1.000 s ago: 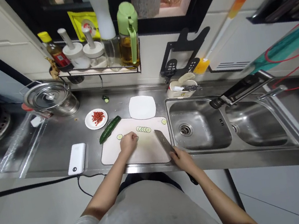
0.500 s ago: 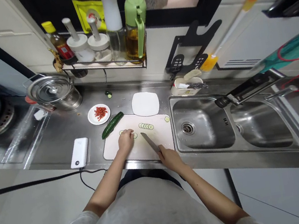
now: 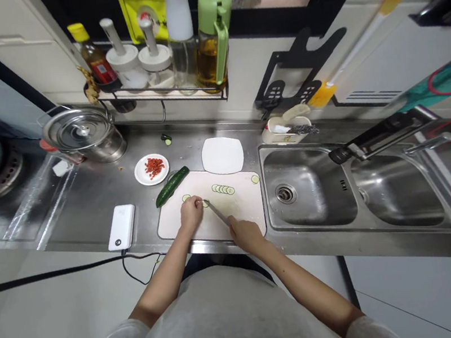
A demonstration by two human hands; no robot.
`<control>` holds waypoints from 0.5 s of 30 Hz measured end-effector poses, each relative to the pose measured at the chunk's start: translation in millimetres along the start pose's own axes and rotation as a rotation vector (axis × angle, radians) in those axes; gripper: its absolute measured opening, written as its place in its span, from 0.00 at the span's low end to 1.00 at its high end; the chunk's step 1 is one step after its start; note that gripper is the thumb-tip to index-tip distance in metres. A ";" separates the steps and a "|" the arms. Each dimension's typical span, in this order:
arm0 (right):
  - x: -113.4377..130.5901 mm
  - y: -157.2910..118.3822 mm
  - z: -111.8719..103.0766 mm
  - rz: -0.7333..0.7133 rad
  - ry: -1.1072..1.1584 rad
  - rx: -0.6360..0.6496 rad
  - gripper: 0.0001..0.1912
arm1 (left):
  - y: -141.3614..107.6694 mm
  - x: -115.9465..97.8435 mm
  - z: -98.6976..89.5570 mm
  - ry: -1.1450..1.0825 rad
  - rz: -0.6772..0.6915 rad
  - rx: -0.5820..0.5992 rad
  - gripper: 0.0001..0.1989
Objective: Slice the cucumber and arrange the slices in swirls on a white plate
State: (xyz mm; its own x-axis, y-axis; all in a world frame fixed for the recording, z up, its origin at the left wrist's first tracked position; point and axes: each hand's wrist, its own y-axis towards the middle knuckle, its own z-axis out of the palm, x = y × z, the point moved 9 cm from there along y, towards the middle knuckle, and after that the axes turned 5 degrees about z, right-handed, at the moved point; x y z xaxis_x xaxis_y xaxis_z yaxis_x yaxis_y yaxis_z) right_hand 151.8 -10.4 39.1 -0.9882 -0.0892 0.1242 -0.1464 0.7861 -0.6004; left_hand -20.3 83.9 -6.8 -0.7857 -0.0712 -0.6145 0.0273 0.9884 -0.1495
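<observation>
A pale cutting board [image 3: 172,226] lies at the counter's front edge. My right hand [image 3: 247,235] is closed round the handle of a kitchen knife [image 3: 218,213], its blade pointing up and left. The knife's tip is at a cucumber slice [image 3: 206,203], beside the fingertips of my left hand [image 3: 192,213]. That hand's fingers are curled together at the slice's edge, partly hiding what they hold. Another slice lies just behind the left hand. A row of overlapping cucumber slices [image 3: 223,189] sits farther right. The uncut cucumber [image 3: 172,186] rests across the board's left corner.
Behind the board are a white plate [image 3: 222,156], a small plate [image 3: 138,174] of chopped red pieces and a cucumber end [image 3: 166,139]. A double sink [image 3: 315,223] is on the right. Leftward stand a white power bank [image 3: 121,227] with a cable and a lidded pot [image 3: 109,149].
My right hand has brought the knife leftward, so its tip now reaches the slice by my left fingertips. My left hand stays nearly in place. The whole view has shifted slightly.
</observation>
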 end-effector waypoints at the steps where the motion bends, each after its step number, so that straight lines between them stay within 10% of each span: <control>1: 0.3 0.8 -0.3 0.001 -0.004 -0.001 0.15 | 0.3 0.7 0.1 -0.008 0.001 -0.007 0.11; 15: 3.0 3.5 -3.3 -0.012 -0.024 0.011 0.15 | -0.5 0.5 -1.1 -0.052 0.034 -0.044 0.11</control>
State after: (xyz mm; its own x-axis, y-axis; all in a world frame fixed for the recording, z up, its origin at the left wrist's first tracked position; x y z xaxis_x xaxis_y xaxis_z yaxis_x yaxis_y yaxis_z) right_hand 148.5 -5.9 40.0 -0.9872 -0.1129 0.1126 -0.1583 0.7780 -0.6080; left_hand -21.4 83.5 -6.1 -0.7517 -0.0434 -0.6580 0.0256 0.9952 -0.0948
